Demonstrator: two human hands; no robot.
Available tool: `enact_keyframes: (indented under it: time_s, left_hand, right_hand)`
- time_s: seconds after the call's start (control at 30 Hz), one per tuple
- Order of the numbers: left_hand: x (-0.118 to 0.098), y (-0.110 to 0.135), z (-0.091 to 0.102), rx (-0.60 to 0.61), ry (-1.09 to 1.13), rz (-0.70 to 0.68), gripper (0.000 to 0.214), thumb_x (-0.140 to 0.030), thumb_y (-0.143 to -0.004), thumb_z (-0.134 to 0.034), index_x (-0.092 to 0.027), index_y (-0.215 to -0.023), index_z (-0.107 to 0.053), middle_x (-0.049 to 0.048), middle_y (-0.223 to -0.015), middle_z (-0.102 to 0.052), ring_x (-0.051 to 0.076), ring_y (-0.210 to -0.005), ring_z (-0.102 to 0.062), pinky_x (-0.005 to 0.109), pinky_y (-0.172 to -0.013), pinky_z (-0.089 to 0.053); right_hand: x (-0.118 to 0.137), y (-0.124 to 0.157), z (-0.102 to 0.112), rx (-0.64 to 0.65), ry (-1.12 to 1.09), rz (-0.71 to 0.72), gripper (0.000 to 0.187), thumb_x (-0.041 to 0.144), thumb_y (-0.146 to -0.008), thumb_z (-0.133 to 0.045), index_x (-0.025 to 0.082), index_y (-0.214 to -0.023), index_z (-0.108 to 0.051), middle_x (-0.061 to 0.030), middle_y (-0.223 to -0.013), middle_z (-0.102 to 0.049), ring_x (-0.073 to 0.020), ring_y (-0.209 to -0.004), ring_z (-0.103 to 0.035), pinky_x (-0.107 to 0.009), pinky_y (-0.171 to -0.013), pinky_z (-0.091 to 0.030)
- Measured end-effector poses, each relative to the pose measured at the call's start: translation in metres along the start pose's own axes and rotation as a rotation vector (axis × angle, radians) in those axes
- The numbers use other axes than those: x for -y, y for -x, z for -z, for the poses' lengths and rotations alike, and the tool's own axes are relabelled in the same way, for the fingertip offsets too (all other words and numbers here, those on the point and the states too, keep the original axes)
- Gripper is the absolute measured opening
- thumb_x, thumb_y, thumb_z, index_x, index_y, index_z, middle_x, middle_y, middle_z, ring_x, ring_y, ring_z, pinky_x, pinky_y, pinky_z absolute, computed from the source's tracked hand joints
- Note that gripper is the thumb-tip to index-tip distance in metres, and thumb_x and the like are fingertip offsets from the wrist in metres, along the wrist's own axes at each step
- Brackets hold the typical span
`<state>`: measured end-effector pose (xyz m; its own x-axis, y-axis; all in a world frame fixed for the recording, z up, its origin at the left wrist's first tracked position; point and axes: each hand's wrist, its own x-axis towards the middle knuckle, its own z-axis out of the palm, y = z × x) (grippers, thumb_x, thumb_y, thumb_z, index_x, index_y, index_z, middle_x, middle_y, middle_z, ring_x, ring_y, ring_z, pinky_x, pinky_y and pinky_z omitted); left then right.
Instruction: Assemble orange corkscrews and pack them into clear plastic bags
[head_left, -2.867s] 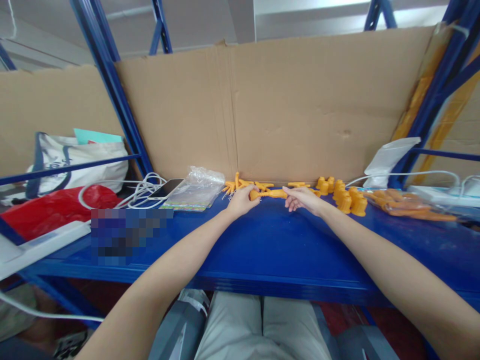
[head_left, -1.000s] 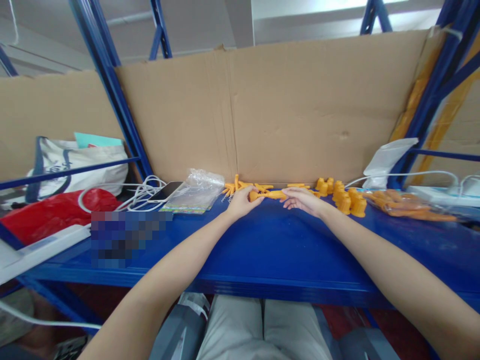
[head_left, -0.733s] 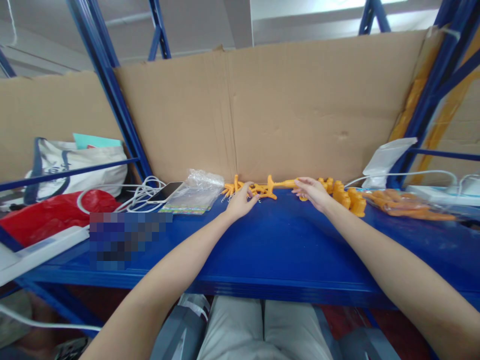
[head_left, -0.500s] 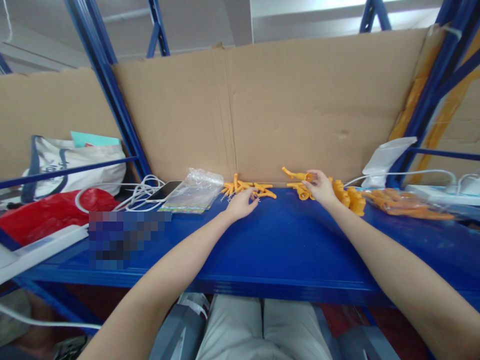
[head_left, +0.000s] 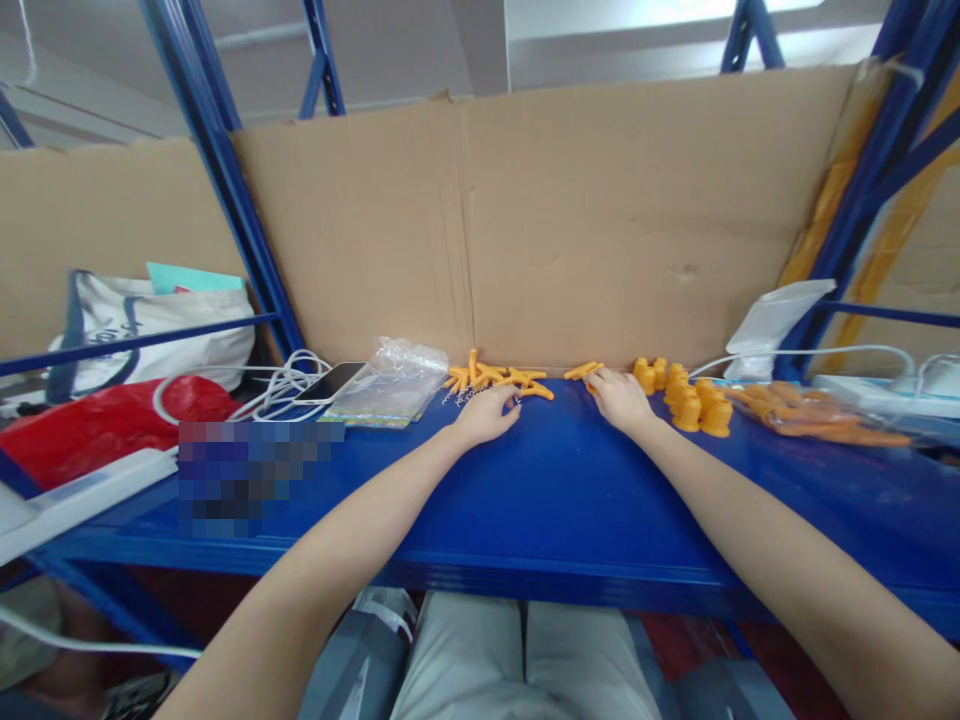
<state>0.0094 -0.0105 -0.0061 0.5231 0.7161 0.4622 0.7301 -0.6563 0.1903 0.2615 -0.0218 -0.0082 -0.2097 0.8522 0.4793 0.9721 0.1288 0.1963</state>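
Observation:
My left hand (head_left: 486, 416) rests at a pile of orange branch-shaped plastic parts (head_left: 480, 372), with its fingers curled. Thumb and fingertip come close together there, and whatever they may pinch is too small to make out. Small wavy metal pieces (head_left: 459, 395) lie beside that hand. Farther right, my right hand (head_left: 621, 402) is low at the table, its bent fingers closed over an orange plastic part (head_left: 592, 385) that is mostly hidden. Another orange part (head_left: 579, 371) sticks out just left of these fingers. Several orange cup-shaped pieces (head_left: 686, 405) stand upright right of the hand.
A clear bag of orange parts (head_left: 814, 412) lies at the right. Left of the pile are a clear plastic bag (head_left: 397, 385), a phone (head_left: 331, 382) and white cables (head_left: 277, 390). A cardboard panel (head_left: 600, 220) backs the blue table (head_left: 555, 500).
My right hand has come down and slightly left to the table, bringing the raised orange part with it. The cup-shaped pieces are now more exposed. The left hand has barely moved.

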Motion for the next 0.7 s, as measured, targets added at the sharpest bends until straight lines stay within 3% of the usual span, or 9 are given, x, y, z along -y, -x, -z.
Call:
enact_keyframes:
  time_s: [0.23,0.5,0.6,0.7]
  left_hand:
    - [0.001,0.0,-0.002,-0.005,-0.009,-0.024,0.025,-0.021,-0.083,-0.051,-0.018,-0.105,-0.064,0.005,-0.095,-0.07,0.018,-0.08,-0.065,0.032,-0.08,-0.052]
    - [0.003,0.0,-0.002,-0.015,0.037,-0.043,0.023,-0.021,-0.082,-0.052,-0.019,-0.101,-0.065,0.0047,-0.091,-0.07,0.02,-0.078,-0.065,0.034,-0.079,-0.053]
    - [0.002,0.0,-0.001,-0.009,0.038,-0.038,0.023,-0.02,-0.082,-0.052,-0.018,-0.101,-0.065,0.0051,-0.092,-0.07,0.02,-0.078,-0.065,0.034,-0.079,-0.053]
    - [0.0,0.0,0.0,-0.004,0.031,-0.034,0.023,-0.02,-0.083,-0.052,-0.017,-0.102,-0.065,0.006,-0.093,-0.07,0.02,-0.079,-0.065,0.035,-0.081,-0.052]
  right_hand:
    - [0.001,0.001,0.002,0.12,-0.04,0.03,0.038,0.015,-0.091,-0.04,0.014,-0.122,-0.062,-0.0161,-0.125,-0.061,-0.0263,-0.113,-0.057,-0.037,-0.092,-0.042]
    - [-0.006,-0.001,-0.006,0.096,-0.183,-0.009,0.042,0.025,-0.088,-0.047,0.023,-0.13,-0.057,-0.0126,-0.14,-0.051,-0.0303,-0.129,-0.045,-0.056,-0.101,-0.034]
    - [-0.015,-0.001,0.002,0.013,-0.193,-0.114,0.041,0.029,-0.09,-0.044,0.023,-0.128,-0.057,-0.0121,-0.138,-0.053,-0.0298,-0.127,-0.046,-0.057,-0.102,-0.032]
    - [-0.028,0.0,0.018,-0.047,-0.153,-0.308,0.039,0.024,-0.088,-0.042,0.014,-0.119,-0.062,-0.0198,-0.123,-0.061,-0.0338,-0.117,-0.053,-0.053,-0.094,-0.04]
